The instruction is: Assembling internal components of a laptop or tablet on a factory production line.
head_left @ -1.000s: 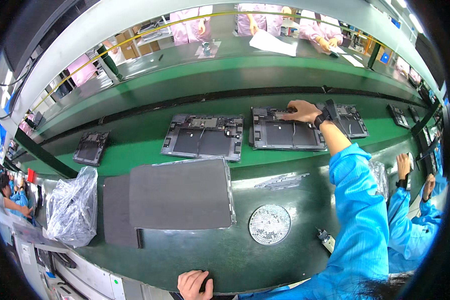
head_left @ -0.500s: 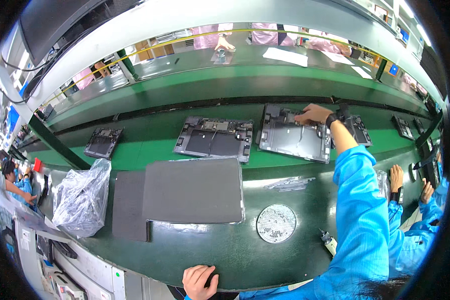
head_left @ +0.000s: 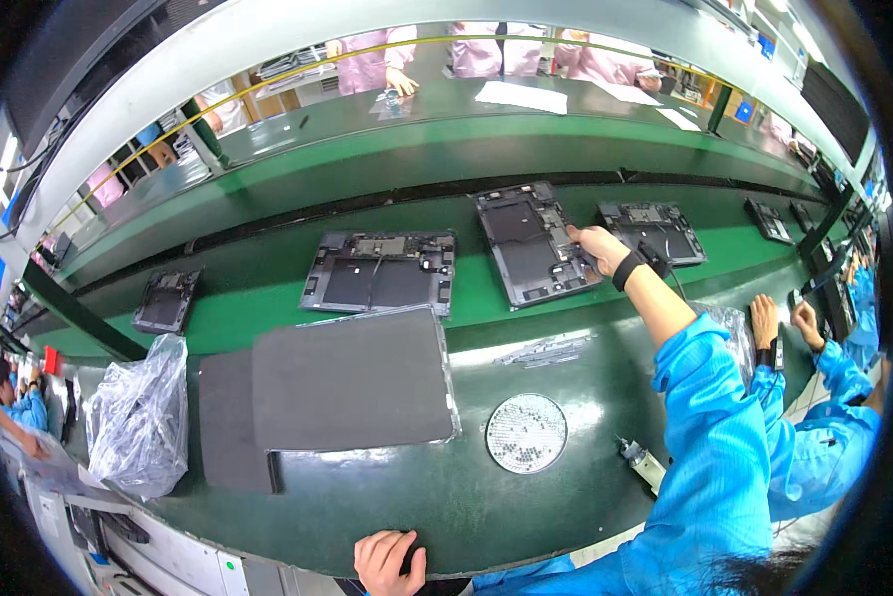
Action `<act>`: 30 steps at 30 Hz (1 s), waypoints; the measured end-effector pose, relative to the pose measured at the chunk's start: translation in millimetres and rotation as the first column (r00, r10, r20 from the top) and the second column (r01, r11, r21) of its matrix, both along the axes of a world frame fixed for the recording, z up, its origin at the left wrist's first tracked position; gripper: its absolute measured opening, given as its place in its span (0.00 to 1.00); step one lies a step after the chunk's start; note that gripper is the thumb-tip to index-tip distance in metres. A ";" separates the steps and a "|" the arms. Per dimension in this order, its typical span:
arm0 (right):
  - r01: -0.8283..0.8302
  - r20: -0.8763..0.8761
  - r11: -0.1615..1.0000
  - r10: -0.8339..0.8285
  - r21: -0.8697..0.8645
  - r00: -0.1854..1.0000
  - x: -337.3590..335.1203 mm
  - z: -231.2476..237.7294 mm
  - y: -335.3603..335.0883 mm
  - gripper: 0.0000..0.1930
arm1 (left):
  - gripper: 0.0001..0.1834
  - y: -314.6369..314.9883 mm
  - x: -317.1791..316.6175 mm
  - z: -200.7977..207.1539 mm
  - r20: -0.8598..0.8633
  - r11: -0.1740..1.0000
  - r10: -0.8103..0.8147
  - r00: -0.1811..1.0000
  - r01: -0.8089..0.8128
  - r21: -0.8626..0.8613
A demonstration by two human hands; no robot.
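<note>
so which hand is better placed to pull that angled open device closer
Right, probably: the right hand grips the device by its edge; the left hand rests at the near edge of the bench.

Left hand (head_left: 389,564): cut off at the wrist by the lower edge.
Right hand (head_left: 599,248): some fingers hidden at the laptop base (head_left: 528,243).
Round dish (head_left: 527,433): contents too small to identify.
Screwdriver (head_left: 642,465): rear end behind blue sleeve (head_left: 710,407).
Pink coats (head_left: 367,68), 3, upper middle: wearers' heads unseen.
</note>
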State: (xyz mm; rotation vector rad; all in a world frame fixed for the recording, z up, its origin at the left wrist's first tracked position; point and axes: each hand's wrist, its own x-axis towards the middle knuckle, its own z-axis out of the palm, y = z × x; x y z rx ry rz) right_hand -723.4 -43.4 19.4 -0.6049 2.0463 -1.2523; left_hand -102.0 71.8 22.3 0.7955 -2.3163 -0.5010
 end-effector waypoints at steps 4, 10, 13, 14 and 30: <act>0.097 -0.775 0.930 0.234 0.354 0.587 59.8 65.0 14.3 0.16 | 0.13 -2.9 14.6 -10.3 0.019 0.997 -0.016 1.000 0.017 -0.074; 0.559 -0.895 0.804 -0.078 0.204 0.439 -97.3 40.2 137.7 0.45 | 0.12 -0.7 16.8 -15.9 0.143 0.941 -0.063 0.988 0.106 -0.320; 0.397 -0.543 0.832 -0.142 0.387 0.828 -166.1 13.4 173.9 0.60 | 0.12 -1.1 16.0 -20.6 0.141 0.938 -0.070 0.988 0.113 -0.327; 0.408 -0.602 0.847 -0.137 0.340 0.787 -160.3 8.9 162.1 0.61 | 0.12 0.6 12.7 -12.4 0.154 0.940 -0.046 0.987 0.095 -0.328; 0.412 0.071 0.892 -0.430 0.186 0.900 -129.4 23.1 149.7 0.17 | 0.13 2.3 3.3 -4.3 -0.020 0.994 0.082 0.996 -0.084 -0.064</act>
